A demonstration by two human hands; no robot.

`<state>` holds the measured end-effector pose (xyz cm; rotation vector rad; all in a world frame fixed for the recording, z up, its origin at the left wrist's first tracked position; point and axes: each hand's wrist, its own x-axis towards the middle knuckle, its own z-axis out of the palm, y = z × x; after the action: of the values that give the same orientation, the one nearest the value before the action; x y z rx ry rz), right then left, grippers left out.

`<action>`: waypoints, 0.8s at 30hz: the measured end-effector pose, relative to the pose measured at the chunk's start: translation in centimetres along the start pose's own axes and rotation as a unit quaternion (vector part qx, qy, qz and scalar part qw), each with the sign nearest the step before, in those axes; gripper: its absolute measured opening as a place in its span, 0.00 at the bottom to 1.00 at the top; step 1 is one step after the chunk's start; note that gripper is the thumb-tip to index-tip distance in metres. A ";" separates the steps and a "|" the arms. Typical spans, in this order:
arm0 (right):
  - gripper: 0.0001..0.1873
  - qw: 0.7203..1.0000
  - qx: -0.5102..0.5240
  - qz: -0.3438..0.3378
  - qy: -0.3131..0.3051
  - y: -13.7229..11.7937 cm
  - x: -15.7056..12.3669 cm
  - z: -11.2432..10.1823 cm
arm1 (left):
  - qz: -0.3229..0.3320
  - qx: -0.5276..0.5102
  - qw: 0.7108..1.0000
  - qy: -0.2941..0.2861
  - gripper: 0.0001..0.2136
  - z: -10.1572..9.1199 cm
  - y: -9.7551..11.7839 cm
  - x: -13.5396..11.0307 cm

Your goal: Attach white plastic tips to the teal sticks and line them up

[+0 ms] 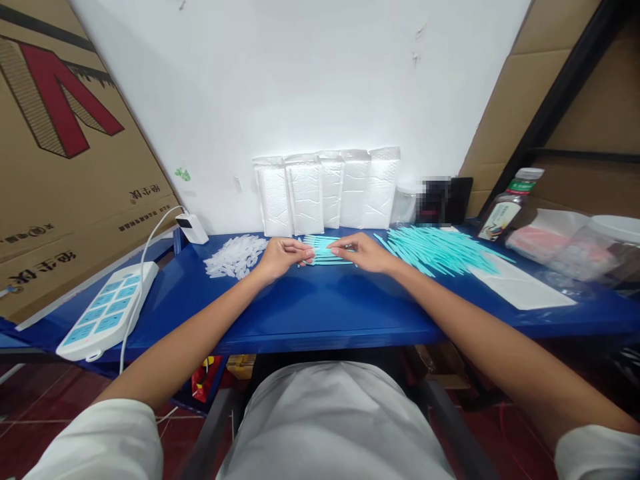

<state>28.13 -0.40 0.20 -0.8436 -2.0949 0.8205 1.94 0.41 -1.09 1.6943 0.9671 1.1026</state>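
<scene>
Several thin turquoise sticks (pixel 325 262) lie side by side in a row at the middle of the blue table. My left hand (pixel 286 259) is at the row's left end, thumb and fingers pinched together; what they hold is too small to make out. From the right, my right hand (pixel 367 253) reaches over the row, its thumb and index finger closed on a thin turquoise stick. A heap of small translucent white pieces (pixel 236 257) lies left of my left hand. Beyond my right hand spreads a larger pile of loose turquoise sticks (pixel 435 248).
White padded packets (pixel 327 193) lean against the wall behind the hands. A power strip (pixel 110 310) and a white plug-in device (pixel 193 228) with a cable are at left. On the right are a flat white sheet (pixel 525 287), a bottle (pixel 510 203) and a clear tub (pixel 613 243).
</scene>
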 end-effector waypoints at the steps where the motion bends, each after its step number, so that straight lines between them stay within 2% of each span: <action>1: 0.28 1.000 0.001 0.003 -0.002 0.0 0.0 -0.1 | 0.004 0.002 1.000 0.003 0.24 0.0 0.0 0.0; 6: 0.29 0.999 -0.020 0.033 -0.037 0.4 -0.1 -1.1 | 0.021 0.027 0.999 0.022 0.27 -0.2 0.0 0.2; 9: 0.27 0.994 -0.102 0.016 0.042 1.2 -0.1 -2.9 | 0.041 0.063 0.996 0.049 0.30 -0.7 -0.1 0.5; 11: 0.24 0.970 -0.213 0.050 0.101 2.0 -0.2 -4.3 | 0.053 0.101 0.991 0.065 0.28 -1.3 -0.3 0.6; 13: 0.21 0.926 -0.331 0.137 0.119 2.8 -0.5 -5.4 | 0.066 0.146 0.984 0.078 0.25 -1.7 -0.6 0.8; 15: 0.18 0.878 -0.410 0.225 0.100 3.5 -0.7 -5.8 | 0.086 0.192 0.974 0.085 0.21 -2.1 -0.9 0.9; 17: 0.17 0.847 -0.446 0.279 0.067 3.8 -0.9 -5.7 | 0.105 0.236 0.962 0.088 0.18 -2.2 -1.1 0.9; 19: 0.18 0.837 -0.457 0.298 0.036 3.9 -0.9 -5.1 | 0.120 0.272 0.951 0.087 0.16 -2.3 -1.1 0.8; 24: 0.19 0.845 -0.453 0.282 -0.030 4.0 -0.6 -3.8 | 0.133 0.320 0.934 0.083 0.11 -2.4 -0.7 0.7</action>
<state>32.69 2.58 -0.99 -2.0200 -2.2942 0.0386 -0.21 1.85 -1.05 2.3381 1.3333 1.1963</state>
